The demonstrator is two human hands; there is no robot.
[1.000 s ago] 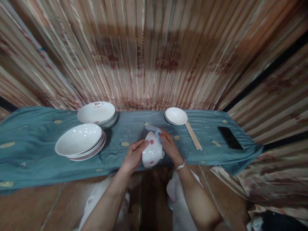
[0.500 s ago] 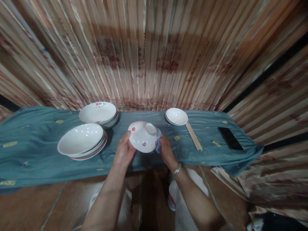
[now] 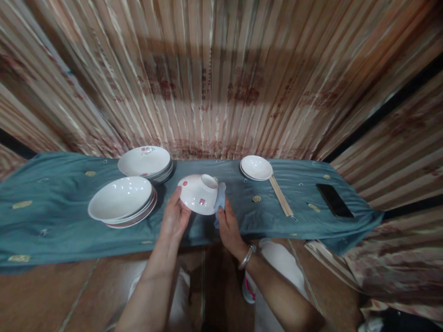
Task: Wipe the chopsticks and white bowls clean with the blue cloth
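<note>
The left hand [image 3: 174, 216] grips a bowl [image 3: 195, 199], tipped foot-up mid-frame; the right hand [image 3: 229, 226] holds a cloth [image 3: 220, 196] against its side. Wiping seems underway; the next move calls for a steady left grip. Stacked dishes [image 3: 119, 198] stand at left on the tabletop [image 3: 69, 226].

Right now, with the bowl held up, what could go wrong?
The glossy bowl might slip: the left grip holds it at one side, and at the other a loose cloth lies between it and the right grip.
The left grip could also bump the nearer stack of dishes, which stands close by on its left.
</note>
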